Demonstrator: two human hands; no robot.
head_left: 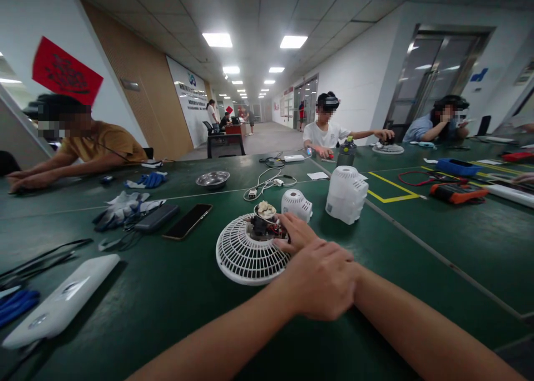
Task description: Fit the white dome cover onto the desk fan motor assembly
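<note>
A round white fan guard [250, 258] lies on the green table in front of me. At its centre sits an uncovered fan motor [263, 228] with dark parts, wires and a pale piece on top. My right hand [297, 232] is at the motor's right side, thumb in front and fingers partly hidden behind it. Across my right wrist lies my left hand [323, 278], its fingers closed around it. Just behind the guard stands a small white vented cover [297, 204]. Farther right is a larger white housing [347, 196].
Left of the guard lie a phone [187, 222], a dark case [156, 218], gloves [120, 209] and a white device [64, 303]. A metal bowl [212, 179] and a white cable [267, 185] are behind. An orange meter [456, 194] lies right. Co-workers sit around the table.
</note>
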